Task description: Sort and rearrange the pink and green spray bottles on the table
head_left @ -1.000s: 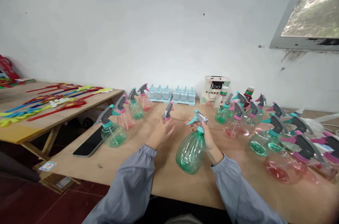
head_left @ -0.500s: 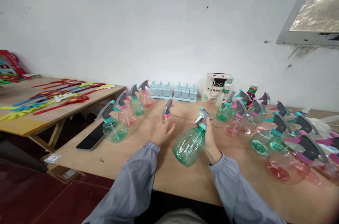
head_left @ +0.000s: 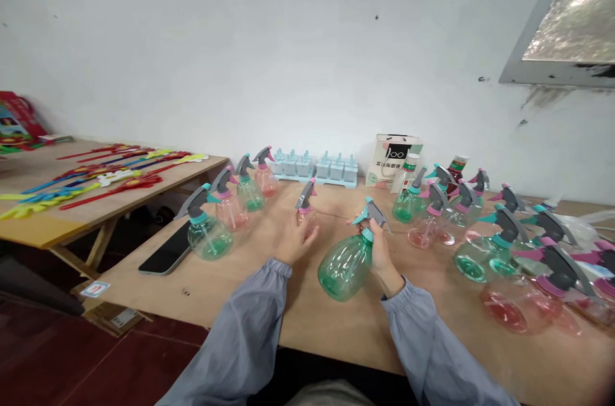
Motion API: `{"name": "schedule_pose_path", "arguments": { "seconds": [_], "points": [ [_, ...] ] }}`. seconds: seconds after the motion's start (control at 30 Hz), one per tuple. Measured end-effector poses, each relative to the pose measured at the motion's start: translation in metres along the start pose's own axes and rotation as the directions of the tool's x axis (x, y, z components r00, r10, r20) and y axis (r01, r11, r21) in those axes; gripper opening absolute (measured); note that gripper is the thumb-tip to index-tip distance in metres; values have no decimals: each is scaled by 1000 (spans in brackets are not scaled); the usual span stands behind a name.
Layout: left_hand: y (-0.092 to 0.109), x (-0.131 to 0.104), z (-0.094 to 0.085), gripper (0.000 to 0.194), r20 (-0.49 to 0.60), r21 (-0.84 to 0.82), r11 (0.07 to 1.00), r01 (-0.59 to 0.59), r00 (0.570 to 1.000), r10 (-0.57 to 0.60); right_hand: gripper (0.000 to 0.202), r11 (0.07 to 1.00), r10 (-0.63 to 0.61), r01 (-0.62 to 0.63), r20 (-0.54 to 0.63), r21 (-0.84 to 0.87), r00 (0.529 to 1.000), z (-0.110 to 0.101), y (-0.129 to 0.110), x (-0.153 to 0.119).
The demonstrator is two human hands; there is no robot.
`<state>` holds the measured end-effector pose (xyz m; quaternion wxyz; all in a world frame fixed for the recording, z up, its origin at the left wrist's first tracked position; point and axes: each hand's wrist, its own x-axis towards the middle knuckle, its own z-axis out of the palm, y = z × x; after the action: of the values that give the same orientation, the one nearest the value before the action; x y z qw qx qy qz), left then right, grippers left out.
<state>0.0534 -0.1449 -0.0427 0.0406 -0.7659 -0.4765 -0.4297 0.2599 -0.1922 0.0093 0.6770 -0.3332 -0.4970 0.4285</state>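
My right hand (head_left: 381, 251) grips a green spray bottle (head_left: 344, 263) by its neck, just under the grey and teal trigger head. The bottle hangs tilted above the wooden table (head_left: 307, 303), base toward me. My left hand (head_left: 294, 241) is wrapped around a small pink spray bottle (head_left: 305, 202) that stands upright on the table; the hand hides most of its body. Both arms wear grey sleeves.
A row of green and pink spray bottles (head_left: 208, 231) stands at the left, with a black phone (head_left: 167, 255) beside it. Several more bottles (head_left: 500, 246) crowd the right side. Blue moulds (head_left: 317, 168) and a white box (head_left: 394, 159) line the wall. A second table (head_left: 57, 201) holds coloured toys.
The green bottle in my right hand has tipped so its base points more to the left. My left hand has stayed on the small pink bottle.
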Motion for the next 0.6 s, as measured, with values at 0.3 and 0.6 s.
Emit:
{"name": "schedule_pose_path", "arguments": {
  "seconds": [0.3, 0.6],
  "points": [
    [-12, 1, 8, 47, -30, 47, 998, -38, 999, 40, 47, 987, -50, 22, -179, -156, 983, -14, -2, -4],
    [-15, 0, 11, 48, -23, 46, 998, -36, 999, 37, 41, 879, -198, 63, -242, -472, 950, -100, -32, -21]
  ]
}}
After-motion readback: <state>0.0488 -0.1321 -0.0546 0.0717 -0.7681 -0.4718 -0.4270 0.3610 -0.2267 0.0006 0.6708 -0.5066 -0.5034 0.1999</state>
